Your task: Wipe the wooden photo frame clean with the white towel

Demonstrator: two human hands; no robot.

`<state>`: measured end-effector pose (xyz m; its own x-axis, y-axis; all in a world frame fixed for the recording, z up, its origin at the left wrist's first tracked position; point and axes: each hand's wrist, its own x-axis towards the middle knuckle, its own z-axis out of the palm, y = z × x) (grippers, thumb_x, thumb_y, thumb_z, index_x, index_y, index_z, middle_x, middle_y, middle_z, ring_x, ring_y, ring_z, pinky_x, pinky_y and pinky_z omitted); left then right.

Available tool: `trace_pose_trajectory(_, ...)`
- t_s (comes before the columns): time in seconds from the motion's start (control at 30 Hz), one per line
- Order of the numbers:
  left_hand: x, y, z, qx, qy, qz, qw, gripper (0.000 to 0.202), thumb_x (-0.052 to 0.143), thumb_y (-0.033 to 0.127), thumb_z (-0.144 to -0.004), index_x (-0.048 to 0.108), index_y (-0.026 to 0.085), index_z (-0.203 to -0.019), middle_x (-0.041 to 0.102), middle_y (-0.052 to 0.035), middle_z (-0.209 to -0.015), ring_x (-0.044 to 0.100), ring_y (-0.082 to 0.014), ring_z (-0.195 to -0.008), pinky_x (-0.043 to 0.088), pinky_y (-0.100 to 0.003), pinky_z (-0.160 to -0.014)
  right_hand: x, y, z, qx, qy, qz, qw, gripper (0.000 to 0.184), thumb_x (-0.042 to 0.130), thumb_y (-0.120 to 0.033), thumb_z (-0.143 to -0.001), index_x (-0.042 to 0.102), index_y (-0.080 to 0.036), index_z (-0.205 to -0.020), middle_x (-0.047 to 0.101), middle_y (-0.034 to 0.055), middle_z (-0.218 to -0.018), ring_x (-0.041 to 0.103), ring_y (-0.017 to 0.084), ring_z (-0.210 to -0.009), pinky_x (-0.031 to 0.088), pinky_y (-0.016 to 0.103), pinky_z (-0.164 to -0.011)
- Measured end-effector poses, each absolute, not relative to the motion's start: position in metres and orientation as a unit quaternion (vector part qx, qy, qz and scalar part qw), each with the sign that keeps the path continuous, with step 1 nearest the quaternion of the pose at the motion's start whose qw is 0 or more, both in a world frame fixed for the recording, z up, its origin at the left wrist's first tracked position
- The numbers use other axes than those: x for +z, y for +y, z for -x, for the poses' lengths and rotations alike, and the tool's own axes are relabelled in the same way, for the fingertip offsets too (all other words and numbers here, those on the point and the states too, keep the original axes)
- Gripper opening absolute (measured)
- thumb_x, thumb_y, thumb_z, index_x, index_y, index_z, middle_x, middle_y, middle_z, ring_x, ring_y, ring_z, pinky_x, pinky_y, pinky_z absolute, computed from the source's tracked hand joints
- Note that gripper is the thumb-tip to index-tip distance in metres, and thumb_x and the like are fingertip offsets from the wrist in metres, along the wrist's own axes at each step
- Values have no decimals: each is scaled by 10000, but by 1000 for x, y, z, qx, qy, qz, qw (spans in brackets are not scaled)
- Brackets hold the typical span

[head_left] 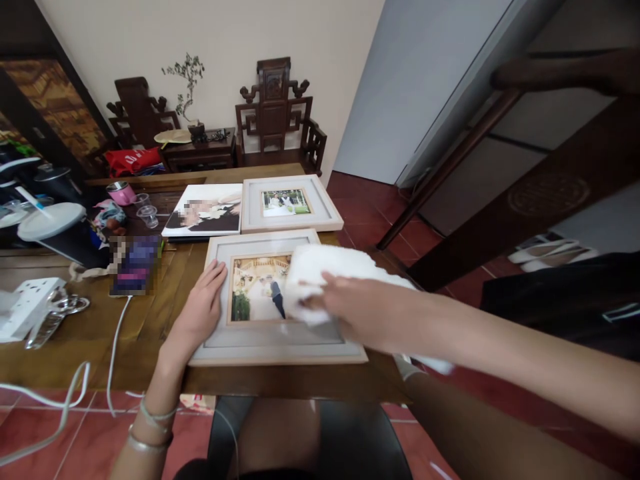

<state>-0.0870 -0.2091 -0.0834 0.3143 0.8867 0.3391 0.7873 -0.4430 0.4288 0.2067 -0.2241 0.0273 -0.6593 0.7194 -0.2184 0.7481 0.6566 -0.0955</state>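
A light wooden picture frame (280, 353) lies flat near the table's front edge, with a wedding photo (257, 290) in its wide pale mat. At its left side, my left hand (200, 310) grips the frame's edge, fingers close together over the rim. Pressed on the right part of the frame is a white cloth (340, 260), bunched under my right hand (350, 303). My right fingers are closed on it and slightly blurred. The cloth hides the photo's right side and trails past the table's right edge.
Behind lie a second framed photo (320, 222) and a white-edged photo panel (200, 227). On the left are a phone (135, 267) with a white cable, a lidded black cup (75, 233), a power strip (37, 300) and small clear cups (147, 215). A dark wooden chair (480, 200) stands right.
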Motion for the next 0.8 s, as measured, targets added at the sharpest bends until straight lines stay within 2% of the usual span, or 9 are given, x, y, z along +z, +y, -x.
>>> trace_pose_trajectory(0.07, -82, -209, 86, 270, 521, -805, 91, 462, 329, 200, -957, 539, 73, -1348, 513, -180, -1430, 363, -268, -1415, 308, -487, -1175, 23, -196, -196, -13, 903, -425, 59, 721, 460, 85, -698, 568, -183, -1359, 482, 160, -1457, 463, 383, -1311, 482, 512, -974)
trace_pose_trajectory(0.1, -82, -209, 86, 271, 521, -805, 89, 459, 329, 206, -960, 543, 74, -1344, 516, -179, -1427, 366, -268, -1414, 310, -486, -1174, 20, -183, -191, 28, 905, -422, 48, 733, 448, 98, -708, 539, -173, -1383, 368, 156, -1536, 346, 413, -1384, 424, 570, -1025)
trace_pose_trajectory(0.17, -82, -209, 86, 275, 520, -804, 85, 455, 329, 211, -963, 549, 80, -1339, 522, -176, -1422, 373, -266, -1410, 315, -493, -1170, 9, -160, -180, 96, 908, -407, 35, 691, 439, 107, -738, 564, -177, -1355, 230, 123, -1600, 170, 434, -1443, 293, 648, -1091)
trace_pose_trajectory(0.2, -82, -209, 86, 278, 520, -803, 84, 453, 330, 210, -962, 551, 80, -1336, 527, -176, -1418, 378, -266, -1407, 318, -496, -1168, 3, -153, -175, 107, 910, -398, 47, 661, 446, 103, -754, 581, -177, -1337, 212, 118, -1606, 139, 439, -1446, 254, 663, -1102)
trace_pose_trajectory(0.33, -84, -209, 86, 291, 521, -798, 87, 443, 344, 211, -962, 562, 84, -1326, 532, -173, -1414, 385, -262, -1404, 321, -494, -1166, -16, -157, -163, 63, 910, -391, 120, 580, 504, 58, -782, 588, -125, -1326, 204, 177, -1597, 166, 492, -1417, 253, 676, -1088)
trace_pose_trajectory(0.43, -86, -208, 86, 293, 520, -798, 85, 439, 356, 216, -962, 562, 86, -1327, 530, -173, -1416, 383, -262, -1405, 316, -489, -1169, -11, -190, -160, 11, 911, -382, 152, 580, 535, 26, -776, 564, -80, -1346, 184, 226, -1587, 163, 526, -1401, 261, 678, -1081)
trace_pose_trajectory(0.57, -87, -208, 86, 293, 518, -800, 72, 444, 353, 202, -957, 555, 69, -1330, 530, -187, -1411, 391, -267, -1400, 323, -496, -1164, 16, -244, -162, -136, 908, -344, 198, 578, 558, -18, -773, 582, -130, -1340, 230, 188, -1583, 207, 500, -1401, 303, 643, -1088)
trace_pose_trajectory(0.7, -89, -208, 86, 294, 516, -802, 69, 448, 356, 183, -947, 551, 78, -1336, 537, -182, -1406, 396, -276, -1397, 328, -510, -1160, 25, -278, -163, -277, 898, -308, 148, 638, 521, -7, -749, 574, -207, -1353, 296, 101, -1574, 233, 426, -1419, 330, 608, -1100)
trace_pose_trajectory(0.8, -89, -208, 87, 285, 514, -807, 68, 456, 341, 177, -947, 544, 63, -1339, 531, -190, -1409, 383, -284, -1403, 326, -516, -1160, 8, -274, -161, -274, 909, -300, 89, 747, 539, 32, -684, 540, -231, -1384, 276, 87, -1584, 178, 414, -1438, 264, 632, -1124)
